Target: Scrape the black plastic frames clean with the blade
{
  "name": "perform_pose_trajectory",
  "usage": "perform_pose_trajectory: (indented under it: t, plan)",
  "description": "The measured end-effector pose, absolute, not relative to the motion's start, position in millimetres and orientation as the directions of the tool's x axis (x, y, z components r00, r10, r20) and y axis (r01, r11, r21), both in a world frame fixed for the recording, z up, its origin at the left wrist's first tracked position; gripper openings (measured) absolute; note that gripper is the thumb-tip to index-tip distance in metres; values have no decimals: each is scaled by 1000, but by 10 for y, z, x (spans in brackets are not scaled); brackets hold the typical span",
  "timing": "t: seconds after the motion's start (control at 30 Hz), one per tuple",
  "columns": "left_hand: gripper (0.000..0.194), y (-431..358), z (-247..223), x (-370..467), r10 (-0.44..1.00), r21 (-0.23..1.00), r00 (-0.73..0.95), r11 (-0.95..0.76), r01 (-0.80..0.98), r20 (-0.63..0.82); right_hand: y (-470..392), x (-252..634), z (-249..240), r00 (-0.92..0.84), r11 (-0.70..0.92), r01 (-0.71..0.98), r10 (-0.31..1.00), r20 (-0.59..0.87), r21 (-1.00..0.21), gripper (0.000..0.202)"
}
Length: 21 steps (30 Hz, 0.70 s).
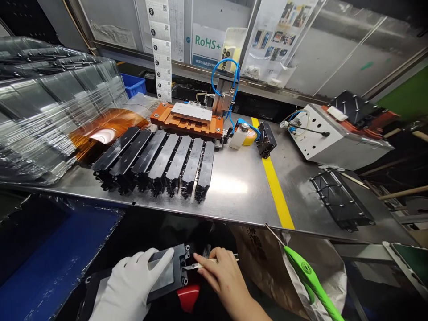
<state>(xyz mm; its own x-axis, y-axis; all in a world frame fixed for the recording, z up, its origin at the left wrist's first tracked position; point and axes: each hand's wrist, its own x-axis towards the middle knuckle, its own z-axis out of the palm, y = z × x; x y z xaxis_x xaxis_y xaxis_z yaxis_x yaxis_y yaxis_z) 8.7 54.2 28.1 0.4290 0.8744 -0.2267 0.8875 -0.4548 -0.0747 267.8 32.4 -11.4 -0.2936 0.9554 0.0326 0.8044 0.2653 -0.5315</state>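
Note:
My left hand (135, 278), in a white glove, is closed over a black rectangular part (179, 258) with a grey panel, its fingers lying across the top. My bare right hand (222, 272) pinches a slim knife (191, 267) with a pale handle. The blade's tip meets the right end of the black part, between two small round bosses. Both hands are below the table's front edge. A red object (188, 298) shows beneath the part, too hidden to identify.
Several black parts stand in a row on the metal table (230, 203), before an orange fixture (162, 117). Stacked clear trays (30, 129) fill the left. A green-handled tool (306, 272) hangs at the table's edge. A grey box fixture (337, 138) stands right.

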Motion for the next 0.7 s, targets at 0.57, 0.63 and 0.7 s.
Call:
perform_pose_trajectory:
  t: [0.57,0.63,0.7]
  plan:
    - [102,780,689,116,692,-36,467,-579,815,-550,505,2755,-69,-488,527,739,848,208,-420,34]
    - [102,802,708,94,669,7,498,-594,805,-552,530,2751,-66,-512,550,725,833,209,-415,35]
    - [102,805,651,22,693,85,543,-578,812,-474,556,2740,-69,-535,583,705,811,237,-404,33]
